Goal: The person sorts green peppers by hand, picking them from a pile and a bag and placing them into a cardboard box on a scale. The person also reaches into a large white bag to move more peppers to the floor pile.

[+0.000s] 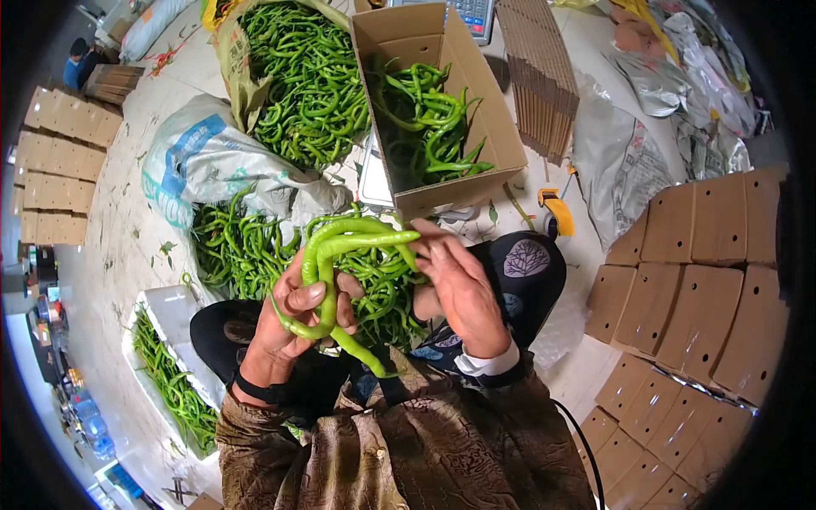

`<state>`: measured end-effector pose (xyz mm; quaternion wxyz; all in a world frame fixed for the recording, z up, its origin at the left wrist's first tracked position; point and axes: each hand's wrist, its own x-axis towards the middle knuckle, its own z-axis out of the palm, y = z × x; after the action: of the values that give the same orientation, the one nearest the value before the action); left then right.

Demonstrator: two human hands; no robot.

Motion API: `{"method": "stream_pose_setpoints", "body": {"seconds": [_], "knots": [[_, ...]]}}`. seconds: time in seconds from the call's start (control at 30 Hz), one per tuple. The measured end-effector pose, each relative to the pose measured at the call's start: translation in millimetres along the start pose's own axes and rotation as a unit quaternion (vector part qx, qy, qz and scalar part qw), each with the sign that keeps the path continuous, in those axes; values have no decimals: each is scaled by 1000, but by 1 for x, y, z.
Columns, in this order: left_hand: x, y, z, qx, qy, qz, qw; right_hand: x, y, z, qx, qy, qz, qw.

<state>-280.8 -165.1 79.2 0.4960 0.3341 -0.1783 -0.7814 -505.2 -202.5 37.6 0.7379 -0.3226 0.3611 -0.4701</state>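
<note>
My left hand [293,319] is closed around a few long, curved green chili peppers [320,276], held up before my lap. Their bent ends reach toward my right hand [463,293]. That hand's fingers are stretched out, with the thumb apart, and the fingertips are beside the pepper tips; whether they touch is hard to tell. Beneath both hands, more loose green chili peppers [238,251] spill from a white woven sack [221,157] between my knees. Just ahead, an open cardboard box [501,140] stands tilted in view, holding some of the peppers.
A second sack [242,72] brims with green peppers behind. A white foam box [161,297] of peppers sits at left. Flattened cartons [540,81], a tape dispenser [557,212] and stacked cardboard boxes [680,314] are at right. A keypad scale [472,13] stands at the back. Another person [78,64] is far left.
</note>
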Motion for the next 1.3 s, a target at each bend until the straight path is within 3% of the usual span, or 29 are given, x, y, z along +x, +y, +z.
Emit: {"method": "stream_pose_setpoints", "body": {"seconds": [0.1,0.2,0.37,0.5,0.53,0.57,0.6,0.77,0.9,0.97,1.0,1.03,1.1,1.13,1.17,1.23,1.27,1.3], "knots": [[12,-1,-2,-39,-39,-23,998,4,0,4,168,-104,95,976],[19,-3,3,-7,41,-6,999,-2,-15,10,134,-120,67,981],[21,-7,-1,37,60,-13,997,-2,-19,5,56,-94,63,992],[20,-10,-1,55,78,-13,995,-1,-9,0,88,-67,80,991],[20,-11,-4,54,63,-11,996,-3,-4,2,-71,-13,-3,997],[20,-11,-5,52,49,-11,997,-3,0,3,-228,43,-87,969],[20,-12,-5,60,52,-11,997,-2,3,0,-378,100,-228,892],[17,-22,2,70,42,-37,996,-7,-8,9,-346,77,-209,912],[17,-33,-2,44,156,-18,987,2,-14,2,-381,43,-249,889],[14,-42,-30,78,186,-36,979,2,-34,1,-272,82,-119,951],[10,-44,-40,157,165,-72,971,6,-43,-3,-252,96,-129,954],[7,-54,-53,255,198,-113,940,11,-58,-4,-265,131,-106,949],[-3,-77,-80,501,109,60,856,34,-82,-6,-281,162,-161,932],[-5,-63,-64,576,106,68,808,49,-102,-3,-307,191,-136,922],[-7,-48,-48,575,104,71,809,66,-119,0,-331,222,-111,910],[-14,-15,-15,562,-5,-23,827,97,-135,-5,-325,134,-212,912],[-19,4,6,523,17,-96,847,127,-136,-14,-328,131,-214,911],[-26,15,13,521,19,-92,848,163,-130,-27,-433,168,-259,847]]}}
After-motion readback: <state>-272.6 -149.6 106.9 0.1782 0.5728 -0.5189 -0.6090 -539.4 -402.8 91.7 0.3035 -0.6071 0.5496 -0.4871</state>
